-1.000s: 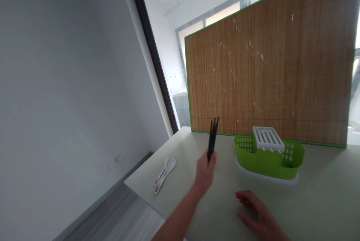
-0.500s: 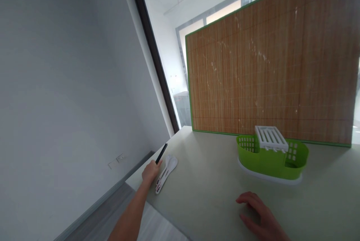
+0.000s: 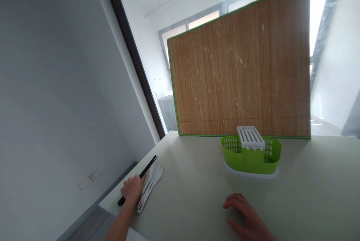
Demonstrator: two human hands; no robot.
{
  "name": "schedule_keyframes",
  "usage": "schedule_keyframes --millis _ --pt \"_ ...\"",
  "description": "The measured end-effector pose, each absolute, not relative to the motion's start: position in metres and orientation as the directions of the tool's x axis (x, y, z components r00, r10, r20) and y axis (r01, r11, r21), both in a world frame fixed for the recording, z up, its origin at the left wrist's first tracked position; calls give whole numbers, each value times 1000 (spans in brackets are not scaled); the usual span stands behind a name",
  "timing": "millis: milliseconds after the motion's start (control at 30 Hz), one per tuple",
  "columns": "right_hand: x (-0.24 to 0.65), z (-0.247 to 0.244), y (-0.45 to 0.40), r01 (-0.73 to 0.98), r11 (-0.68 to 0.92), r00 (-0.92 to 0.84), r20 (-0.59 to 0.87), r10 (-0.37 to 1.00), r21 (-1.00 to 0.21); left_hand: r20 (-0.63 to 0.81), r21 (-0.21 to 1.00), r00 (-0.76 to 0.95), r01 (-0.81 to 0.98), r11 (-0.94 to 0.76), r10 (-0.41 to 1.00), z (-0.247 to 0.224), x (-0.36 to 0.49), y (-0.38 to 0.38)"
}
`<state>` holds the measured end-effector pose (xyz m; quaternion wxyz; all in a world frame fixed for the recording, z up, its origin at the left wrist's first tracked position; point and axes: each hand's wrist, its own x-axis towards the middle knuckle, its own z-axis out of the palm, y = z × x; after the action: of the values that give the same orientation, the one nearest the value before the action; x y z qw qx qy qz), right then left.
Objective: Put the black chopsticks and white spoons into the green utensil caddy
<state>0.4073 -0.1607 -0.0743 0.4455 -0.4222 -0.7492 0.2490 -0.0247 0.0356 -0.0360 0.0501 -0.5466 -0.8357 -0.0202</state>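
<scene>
Currently, the left hand (image 3: 132,188) has its fingers closed around the middle of a bundle of thin black chopsticks (image 3: 147,166), low at the left edge of the pale tabletop (image 3: 191,196). Just right of the bundle lie white plastic spoons (image 3: 158,172); small reddish markings on their handles, too small to read. Right hand (image 3: 251,218): fingers half curled, thumb well apart, grasping nothing visible. Beyond it stands a bright-green perforated plastic basket (image 3: 247,160) with a white slatted top (image 3: 251,137), before a brown, green-edged slatted mat (image 3: 239,72).
</scene>
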Motion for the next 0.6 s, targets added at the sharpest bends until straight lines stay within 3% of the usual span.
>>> schedule_keyframes --millis 433,600 --pt "407 -74 -160 414 527 -266 456 850 -742 236 -57 -283 951 304 930 -40 -31 32" --pt "407 -73 -161 425 543 -255 480 839 -724 255 5 -331 940 341 909 -21 -29 34"
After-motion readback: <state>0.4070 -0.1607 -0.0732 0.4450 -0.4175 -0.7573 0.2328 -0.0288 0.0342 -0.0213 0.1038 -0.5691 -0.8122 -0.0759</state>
